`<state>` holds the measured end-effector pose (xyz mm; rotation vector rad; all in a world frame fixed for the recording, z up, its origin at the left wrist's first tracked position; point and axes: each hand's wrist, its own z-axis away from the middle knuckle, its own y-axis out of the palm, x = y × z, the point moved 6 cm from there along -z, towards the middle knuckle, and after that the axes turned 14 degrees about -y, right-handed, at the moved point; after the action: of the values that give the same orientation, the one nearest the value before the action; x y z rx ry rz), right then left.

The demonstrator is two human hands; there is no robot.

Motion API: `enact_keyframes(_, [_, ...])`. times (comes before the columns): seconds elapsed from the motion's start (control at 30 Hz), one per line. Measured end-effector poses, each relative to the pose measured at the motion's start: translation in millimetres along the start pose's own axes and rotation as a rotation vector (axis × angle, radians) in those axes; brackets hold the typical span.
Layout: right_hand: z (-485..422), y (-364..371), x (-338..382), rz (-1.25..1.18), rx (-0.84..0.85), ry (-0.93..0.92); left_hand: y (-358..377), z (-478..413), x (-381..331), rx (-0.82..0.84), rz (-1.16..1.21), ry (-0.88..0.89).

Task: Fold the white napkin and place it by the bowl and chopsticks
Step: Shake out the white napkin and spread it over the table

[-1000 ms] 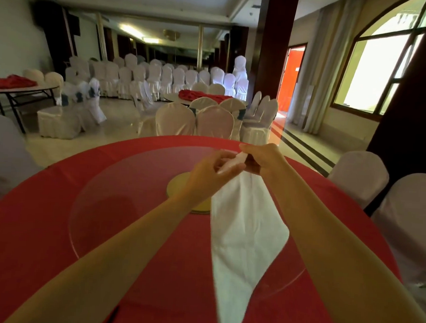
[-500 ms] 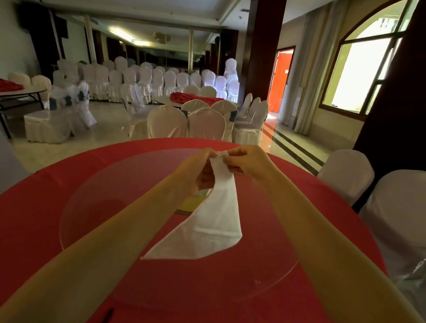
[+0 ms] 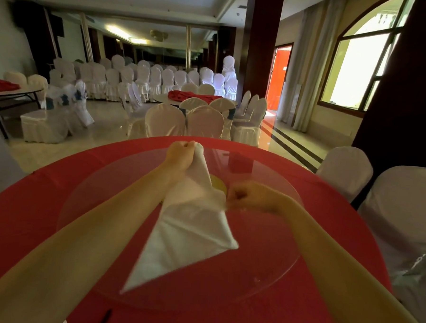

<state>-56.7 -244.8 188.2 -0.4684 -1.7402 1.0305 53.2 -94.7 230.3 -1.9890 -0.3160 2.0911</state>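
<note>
The white napkin [image 3: 185, 236] hangs in the air over the round table, stretched between my two hands, with one loose corner pointing down to the lower left. My left hand [image 3: 181, 153] grips its top corner, raised and far out over the glass turntable. My right hand [image 3: 248, 196] pinches another corner lower and to the right. A dark thin tip [image 3: 105, 318], perhaps a chopstick, shows at the bottom edge. No bowl is in view.
A glass turntable [image 3: 263, 262] on a yellow hub [image 3: 219, 186] lies on the red tablecloth [image 3: 26, 220]. White-covered chairs [image 3: 344, 170] stand at the right and beyond the far edge. More tables and chairs fill the hall behind.
My hands, close together at the napkin's top before, have parted: the left rose and went forward, the right dropped toward me and right. The napkin has spread into a wider shape.
</note>
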Motion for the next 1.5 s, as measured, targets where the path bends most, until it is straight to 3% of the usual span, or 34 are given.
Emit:
enact_keyframes(0.17, [10,83,-46,0.132,0.551,0.104,-18,-2,-28,-0.05,0.006,0.19])
enact_keyframes(0.33, [18,150,-77,0.188,0.675,0.183,-46,-1,-65,-0.08,0.019,0.359])
enact_keyframes(0.43, [0,124,-66,0.195,0.473,0.145,-55,8,-79,-0.081,-0.002,0.445])
enact_keyframes(0.6, [-37,-14,4,0.166,-0.491,0.082,-54,30,-90,0.03,0.014,0.521])
enact_keyframes(0.7, [-48,-65,52,0.092,-0.828,-0.042,-55,39,-96,0.05,0.036,0.574])
enact_keyframes(0.77, [-56,-79,78,0.113,-0.836,-0.159,-56,43,-103,0.063,0.041,0.609])
enact_keyframes(0.87, [-68,-72,73,0.09,-0.718,-0.143,-62,46,-116,0.027,0.057,0.645])
enact_keyframes(1.17, [-20,8,-63,-0.058,-0.494,0.269,-113,16,-121,-0.312,0.081,0.573])
enact_keyframes(1.27, [-5,7,-75,-0.029,-0.452,0.292,-130,5,-107,-0.399,0.05,0.549])
enact_keyframes(1.4, [7,-15,-74,0.051,-0.48,0.251,-159,-15,-71,-0.476,0.113,0.394])
enact_keyframes(1.5, [14,-33,-70,0.081,-0.646,0.22,-163,-17,-48,-0.468,0.113,0.334])
